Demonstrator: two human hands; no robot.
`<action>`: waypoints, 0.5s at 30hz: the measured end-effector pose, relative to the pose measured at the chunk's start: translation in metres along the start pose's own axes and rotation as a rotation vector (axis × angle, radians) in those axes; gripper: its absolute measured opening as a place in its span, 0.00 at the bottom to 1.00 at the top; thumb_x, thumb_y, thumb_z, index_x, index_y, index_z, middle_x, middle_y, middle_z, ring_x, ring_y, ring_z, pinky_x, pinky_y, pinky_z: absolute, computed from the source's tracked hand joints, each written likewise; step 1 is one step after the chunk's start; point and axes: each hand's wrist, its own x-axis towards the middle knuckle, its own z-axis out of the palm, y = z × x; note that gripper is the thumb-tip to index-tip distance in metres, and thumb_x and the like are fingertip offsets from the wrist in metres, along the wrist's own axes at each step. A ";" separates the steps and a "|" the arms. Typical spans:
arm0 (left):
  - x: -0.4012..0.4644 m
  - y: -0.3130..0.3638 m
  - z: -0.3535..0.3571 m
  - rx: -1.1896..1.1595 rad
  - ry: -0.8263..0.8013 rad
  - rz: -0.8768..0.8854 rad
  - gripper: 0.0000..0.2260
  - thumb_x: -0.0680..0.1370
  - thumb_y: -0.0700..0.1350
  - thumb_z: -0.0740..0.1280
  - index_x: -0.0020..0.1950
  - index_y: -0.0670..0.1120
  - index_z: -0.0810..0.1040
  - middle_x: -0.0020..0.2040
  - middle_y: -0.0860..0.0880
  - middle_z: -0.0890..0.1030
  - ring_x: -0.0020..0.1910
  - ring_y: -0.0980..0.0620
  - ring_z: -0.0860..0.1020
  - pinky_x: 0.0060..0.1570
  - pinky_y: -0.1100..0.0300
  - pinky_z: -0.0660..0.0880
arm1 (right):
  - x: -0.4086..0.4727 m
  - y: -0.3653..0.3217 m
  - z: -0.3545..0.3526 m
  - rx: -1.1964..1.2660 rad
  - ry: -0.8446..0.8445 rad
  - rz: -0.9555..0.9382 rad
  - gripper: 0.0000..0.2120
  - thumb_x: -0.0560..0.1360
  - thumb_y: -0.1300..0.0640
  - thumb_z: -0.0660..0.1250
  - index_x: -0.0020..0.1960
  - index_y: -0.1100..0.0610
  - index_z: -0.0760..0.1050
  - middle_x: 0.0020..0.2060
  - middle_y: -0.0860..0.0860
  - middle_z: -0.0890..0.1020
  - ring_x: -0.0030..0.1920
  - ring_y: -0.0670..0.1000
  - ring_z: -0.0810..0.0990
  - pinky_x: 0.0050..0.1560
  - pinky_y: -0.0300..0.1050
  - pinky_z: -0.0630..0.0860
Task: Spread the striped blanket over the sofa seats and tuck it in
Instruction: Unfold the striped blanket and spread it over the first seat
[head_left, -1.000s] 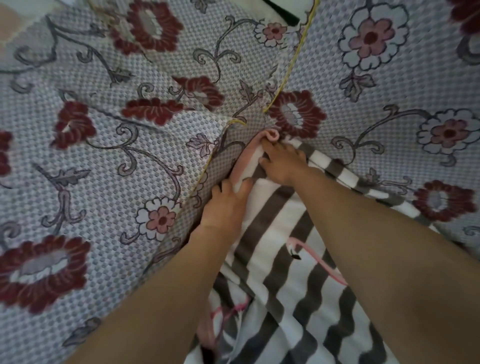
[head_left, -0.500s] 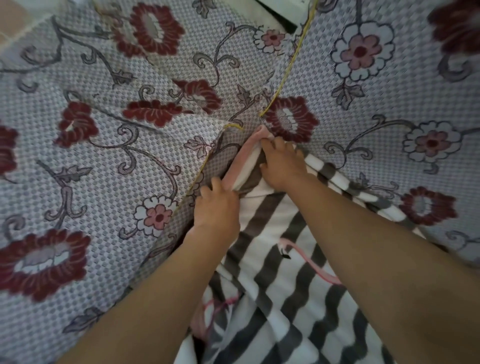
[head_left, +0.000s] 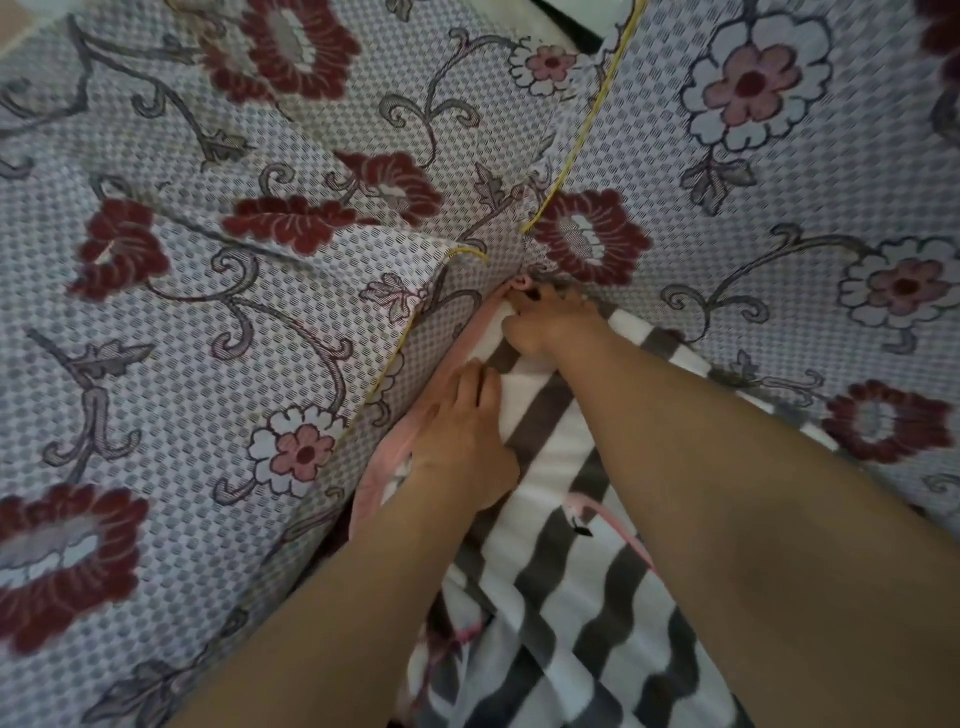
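Observation:
The striped blanket, grey and white with a pink edge and a pink flamingo print, lies on the sofa seat and runs up into the corner where arm and back cushions meet. My right hand is at that corner, its fingers curled and pushing the blanket's pink corner down into the gap. My left hand lies flat on the blanket's left edge, fingers straight, pressing it against the side cushion.
The sofa is covered in a white, dotted floral fabric with red and pink flowers. Its back cushion rises on the right, with yellow piping along the seam. A dark gap shows between seat and side cushion at lower left.
My right hand has pushed deeper into the corner gap. My left hand has slid down along the blanket's left edge and now lies flatter on it.

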 end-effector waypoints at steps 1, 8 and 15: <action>0.000 0.002 -0.003 -0.025 0.006 -0.002 0.36 0.72 0.46 0.62 0.75 0.43 0.47 0.77 0.46 0.48 0.76 0.46 0.51 0.73 0.52 0.56 | -0.003 -0.002 -0.003 -0.010 0.025 -0.004 0.27 0.79 0.50 0.51 0.77 0.50 0.53 0.77 0.55 0.56 0.75 0.62 0.53 0.74 0.60 0.52; -0.001 -0.003 0.002 -0.045 0.033 0.004 0.30 0.70 0.47 0.64 0.68 0.45 0.55 0.76 0.43 0.49 0.75 0.43 0.56 0.71 0.52 0.59 | -0.006 0.003 0.011 0.153 0.148 -0.120 0.29 0.75 0.55 0.58 0.74 0.53 0.54 0.72 0.58 0.65 0.69 0.63 0.67 0.63 0.55 0.68; 0.044 -0.019 -0.006 -0.018 -0.096 -0.066 0.36 0.69 0.46 0.66 0.71 0.40 0.52 0.74 0.41 0.52 0.75 0.43 0.53 0.74 0.53 0.52 | 0.016 0.023 0.012 0.292 0.090 -0.173 0.29 0.78 0.52 0.55 0.77 0.48 0.52 0.77 0.54 0.57 0.74 0.61 0.58 0.74 0.57 0.58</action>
